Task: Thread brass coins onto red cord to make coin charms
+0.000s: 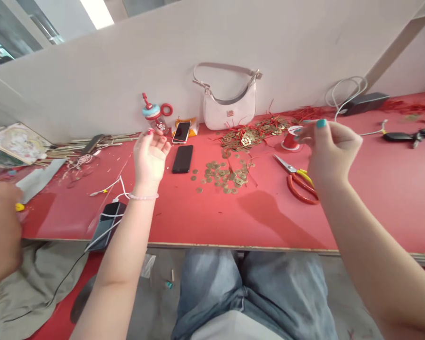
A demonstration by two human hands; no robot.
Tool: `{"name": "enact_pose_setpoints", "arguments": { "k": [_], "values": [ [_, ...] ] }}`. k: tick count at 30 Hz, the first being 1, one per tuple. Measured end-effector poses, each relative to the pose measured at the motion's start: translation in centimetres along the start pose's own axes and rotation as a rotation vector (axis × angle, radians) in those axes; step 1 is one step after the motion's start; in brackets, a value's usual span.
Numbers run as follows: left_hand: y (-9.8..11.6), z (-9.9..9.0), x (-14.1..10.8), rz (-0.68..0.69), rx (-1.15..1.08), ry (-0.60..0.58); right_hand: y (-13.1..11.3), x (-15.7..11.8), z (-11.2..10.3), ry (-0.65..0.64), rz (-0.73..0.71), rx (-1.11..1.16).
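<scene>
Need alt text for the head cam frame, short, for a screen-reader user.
Seen from above, a seated person raises both hands over a red table: the left hand open, the right hand pinched near a red spool. Brass coins, red-handled scissors, a black phone and a white handbag lie beyond; another person's hand shows at far left.

A craft workshop: a red workbench (375, 189) strewn with brass coins (223, 175), red cord scraps (310, 113) and scissors (299, 182)

Bare red table (393, 189) right of the scissors (299, 182); coins (221, 174), phone (182, 158) and handbag (230, 106) crowding the middle.
</scene>
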State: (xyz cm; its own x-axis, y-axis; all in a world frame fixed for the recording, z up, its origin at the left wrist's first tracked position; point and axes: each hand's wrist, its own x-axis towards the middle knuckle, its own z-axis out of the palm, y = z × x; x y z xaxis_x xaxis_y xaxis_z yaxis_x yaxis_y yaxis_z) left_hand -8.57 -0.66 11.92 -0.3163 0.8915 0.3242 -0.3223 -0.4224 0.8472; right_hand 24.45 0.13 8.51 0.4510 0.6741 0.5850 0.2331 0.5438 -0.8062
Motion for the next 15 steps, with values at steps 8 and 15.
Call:
{"name": "enact_pose_setpoints", "arguments": {
  "k": [8,15],
  "values": [
    [3.0,-2.6,0.7,-0.053,-0.222,0.022,-1.5,2.9,-3.6,0.231,-0.035,-0.010],
    [1.5,-4.6,0.6,-0.106,-0.276,0.102,-0.1,2.6,-5.8,0.223,0.058,-0.009]
  ]
}}
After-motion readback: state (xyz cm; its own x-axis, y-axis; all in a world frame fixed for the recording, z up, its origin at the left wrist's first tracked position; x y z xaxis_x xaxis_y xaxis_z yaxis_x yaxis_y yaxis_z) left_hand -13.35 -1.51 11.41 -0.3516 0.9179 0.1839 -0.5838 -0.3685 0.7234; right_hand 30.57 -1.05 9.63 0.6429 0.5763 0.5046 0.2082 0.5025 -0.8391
